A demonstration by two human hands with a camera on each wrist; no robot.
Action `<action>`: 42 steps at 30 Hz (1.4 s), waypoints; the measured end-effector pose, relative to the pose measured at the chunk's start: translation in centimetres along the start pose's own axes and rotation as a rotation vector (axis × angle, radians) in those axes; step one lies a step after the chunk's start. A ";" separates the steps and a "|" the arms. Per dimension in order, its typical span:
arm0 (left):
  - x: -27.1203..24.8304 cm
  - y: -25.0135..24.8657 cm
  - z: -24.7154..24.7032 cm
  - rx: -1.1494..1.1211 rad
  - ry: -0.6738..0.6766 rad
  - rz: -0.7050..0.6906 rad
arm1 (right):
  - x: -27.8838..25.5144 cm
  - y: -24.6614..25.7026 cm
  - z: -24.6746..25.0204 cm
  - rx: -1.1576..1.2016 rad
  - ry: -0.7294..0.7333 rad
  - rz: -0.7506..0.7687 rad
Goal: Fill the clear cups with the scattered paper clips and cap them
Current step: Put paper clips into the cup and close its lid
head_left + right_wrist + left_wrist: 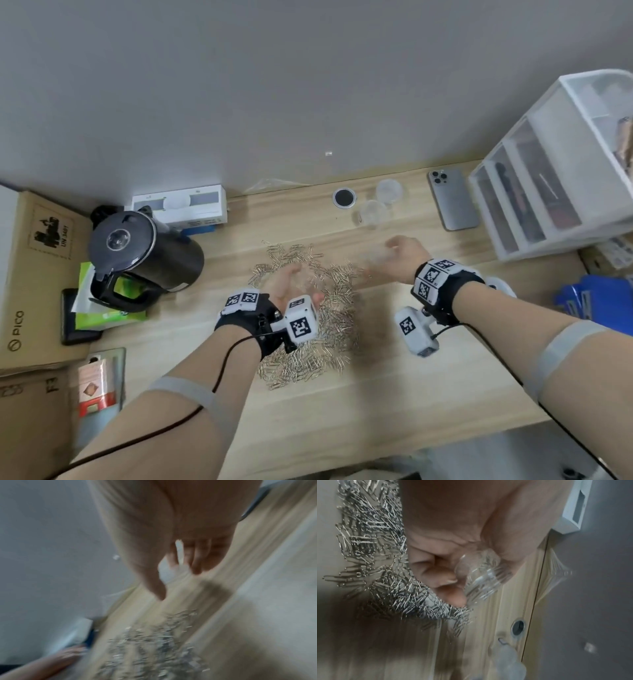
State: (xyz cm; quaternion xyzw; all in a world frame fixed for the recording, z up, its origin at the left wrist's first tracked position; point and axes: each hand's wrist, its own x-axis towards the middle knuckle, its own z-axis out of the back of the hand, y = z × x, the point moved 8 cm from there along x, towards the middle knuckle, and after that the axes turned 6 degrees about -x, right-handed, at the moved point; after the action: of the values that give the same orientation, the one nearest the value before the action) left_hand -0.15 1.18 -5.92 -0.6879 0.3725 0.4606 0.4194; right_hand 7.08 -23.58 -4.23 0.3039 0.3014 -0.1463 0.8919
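Note:
A wide pile of silver paper clips (308, 315) lies on the middle of the wooden desk (394, 394). My left hand (291, 281) is over the pile. In the left wrist view, that hand's fingers (447, 574) curl round a small clear cup (481, 577) tilted on its side, with clips (385, 547) beneath it. My right hand (399, 255) hovers right of the pile, blurred by motion. It pinches a small clear plastic piece (167, 568) between thumb and fingers, too blurred to tell if it is a cup or a lid. Two more clear cups (388, 191) (373, 212) stand behind.
A black kettle (144, 253) and cardboard boxes (30, 274) crowd the left. A phone (452, 200) and a white drawer unit (555, 171) stand at the right. A round cable hole (344, 197) sits near the back edge, and one stray clip (359, 217) lies beside the cups.

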 end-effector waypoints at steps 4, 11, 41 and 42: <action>-0.4 0.2 3.3 -0.088 -0.032 -0.045 | 1.1 -5.2 2.1 -0.387 -0.141 -0.184; -0.7 0.5 8.3 -0.208 -0.115 -0.083 | 1.5 -3.8 0.9 -0.444 -0.316 -0.112; -3.8 1.5 16.6 -0.377 -0.087 -0.047 | -4.6 9.9 -18.0 -0.696 0.086 0.496; -3.6 1.7 16.6 -0.369 -0.082 -0.033 | -4.6 10.1 -18.1 -0.666 0.088 0.509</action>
State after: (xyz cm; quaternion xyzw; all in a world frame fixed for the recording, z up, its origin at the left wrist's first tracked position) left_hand -8.05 16.31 -6.64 -0.7397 0.2531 0.5417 0.3086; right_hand -0.14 -4.01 -8.24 0.0697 0.2853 0.1971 0.9354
